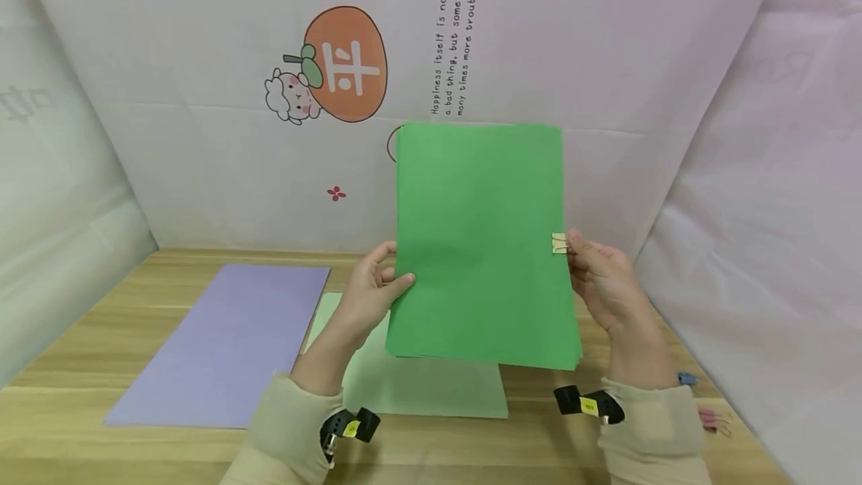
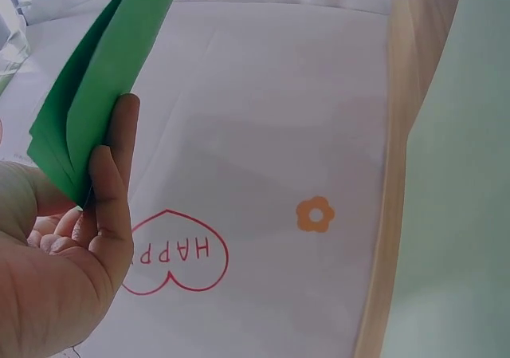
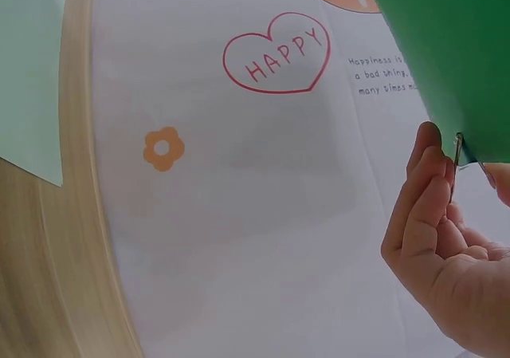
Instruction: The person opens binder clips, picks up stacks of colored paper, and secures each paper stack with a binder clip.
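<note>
A stack of green paper sheets is held upright above the table, facing the head camera. Its left edge is gripped by my left hand, thumb on the front and fingers behind. In the left wrist view the green sheets fan slightly apart near that hand. At the right edge a gold binder clip sits on the stack. My right hand pinches the clip, and in the right wrist view its wire handle shows between fingers and thumb.
Below the stack, light green paper lies on the wooden table. Purple paper lies to the left. A small blue clip and a pink clip are near the right edge. Printed cloth hangs behind.
</note>
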Demonstrator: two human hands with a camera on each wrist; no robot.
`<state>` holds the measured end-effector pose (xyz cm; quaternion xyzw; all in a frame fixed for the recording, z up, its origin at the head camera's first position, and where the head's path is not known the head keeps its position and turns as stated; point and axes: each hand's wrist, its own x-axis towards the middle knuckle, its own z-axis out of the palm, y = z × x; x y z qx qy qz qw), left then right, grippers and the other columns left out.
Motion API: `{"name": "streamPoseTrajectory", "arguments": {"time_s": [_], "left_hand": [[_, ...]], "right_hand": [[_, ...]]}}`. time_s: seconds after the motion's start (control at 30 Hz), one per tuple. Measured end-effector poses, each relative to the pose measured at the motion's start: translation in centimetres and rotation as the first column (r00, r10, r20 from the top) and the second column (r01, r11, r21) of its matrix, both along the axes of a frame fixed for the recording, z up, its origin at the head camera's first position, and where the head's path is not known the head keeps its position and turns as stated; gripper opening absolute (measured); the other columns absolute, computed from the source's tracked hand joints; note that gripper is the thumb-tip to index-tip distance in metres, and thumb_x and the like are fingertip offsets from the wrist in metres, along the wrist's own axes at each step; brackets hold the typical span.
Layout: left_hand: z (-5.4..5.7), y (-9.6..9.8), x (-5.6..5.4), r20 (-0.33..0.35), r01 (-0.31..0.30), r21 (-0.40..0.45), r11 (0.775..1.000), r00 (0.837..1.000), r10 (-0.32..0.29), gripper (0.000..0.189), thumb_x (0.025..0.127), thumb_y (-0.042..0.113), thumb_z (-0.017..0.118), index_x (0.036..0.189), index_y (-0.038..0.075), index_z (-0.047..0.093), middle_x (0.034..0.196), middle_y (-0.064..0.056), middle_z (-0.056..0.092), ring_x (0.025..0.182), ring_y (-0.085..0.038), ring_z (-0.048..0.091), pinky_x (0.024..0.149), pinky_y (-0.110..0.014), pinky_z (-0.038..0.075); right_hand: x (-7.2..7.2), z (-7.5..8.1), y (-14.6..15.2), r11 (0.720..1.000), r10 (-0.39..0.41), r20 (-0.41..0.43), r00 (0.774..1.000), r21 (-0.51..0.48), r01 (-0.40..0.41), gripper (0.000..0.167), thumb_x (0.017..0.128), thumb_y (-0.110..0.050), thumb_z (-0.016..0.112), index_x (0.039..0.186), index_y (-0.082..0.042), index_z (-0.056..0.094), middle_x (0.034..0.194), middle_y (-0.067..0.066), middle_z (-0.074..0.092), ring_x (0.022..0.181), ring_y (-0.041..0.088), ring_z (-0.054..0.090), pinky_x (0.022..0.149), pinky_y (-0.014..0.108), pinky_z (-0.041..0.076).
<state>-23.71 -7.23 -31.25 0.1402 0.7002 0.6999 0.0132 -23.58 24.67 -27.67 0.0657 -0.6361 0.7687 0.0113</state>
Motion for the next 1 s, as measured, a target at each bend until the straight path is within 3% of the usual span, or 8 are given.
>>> {"name": "streamPoseTrajectory", "arguments": {"time_s": [0.27,0.4,0.63,0.87,1.0], "left_hand": [[-0.1,0.1,0.0,0.018,0.026,0.003,1.0,0.999,-0.026,0.039,0.099,-0.001,0.056,0.135,0.01,0.052,0.109,-0.021,0.072,0.08,-0.014,0.072,0.077,-0.033,0.06],[-0.2,0.4,0.1,0.025,0.033,0.017,0.999,0.999,-0.033,0.036,0.1,0.0,0.054,0.134,0.01,0.052,0.109,-0.02,0.072,0.081,-0.014,0.071,0.076,-0.034,0.06],[-0.6,1.4,0.0,0.01,0.091,0.005,0.996,0.996,-0.091,0.037,0.102,0.001,0.05,0.138,0.011,0.05,0.113,-0.023,0.071,0.084,-0.015,0.072,0.08,-0.036,0.061],[-0.5,2.6,0.2,0.001,0.075,0.002,0.997,0.997,-0.075,0.036,0.101,-0.002,0.05,0.135,0.009,0.054,0.112,-0.023,0.071,0.087,-0.017,0.072,0.083,-0.037,0.06],[-0.4,3.2,0.3,0.0,0.087,0.001,0.996,0.996,-0.087,0.036,0.101,-0.002,0.051,0.135,0.01,0.054,0.112,-0.023,0.072,0.087,-0.016,0.071,0.083,-0.037,0.06]], "right_hand": [[0.1,0.0,0.8,0.998,0.058,-0.041,0.997,0.016,-0.057,0.026,0.102,-0.022,0.057,0.086,-0.015,0.076,0.08,-0.006,0.068,0.075,0.006,0.062,0.072,0.017,0.053],[-0.1,-0.1,1.6,0.995,0.076,-0.036,0.996,0.072,-0.073,0.027,0.103,-0.022,0.056,0.085,-0.017,0.075,0.079,-0.008,0.069,0.074,0.005,0.062,0.071,0.018,0.051],[0.1,-0.2,3.8,0.984,0.133,-0.087,0.987,0.128,-0.122,0.027,0.104,-0.013,0.052,0.094,-0.018,0.076,0.082,-0.009,0.071,0.073,0.005,0.063,0.069,0.019,0.047],[0.1,0.0,4.8,0.99,0.134,-0.117,0.984,0.056,-0.128,0.026,0.102,-0.005,0.052,0.094,-0.011,0.076,0.082,-0.005,0.07,0.068,0.003,0.059,0.062,0.014,0.049],[0.2,-0.2,5.4,0.994,0.111,-0.107,0.988,-0.005,-0.112,0.024,0.102,-0.003,0.053,0.096,-0.011,0.075,0.086,-0.004,0.073,0.072,0.007,0.063,0.069,0.016,0.052]]}}
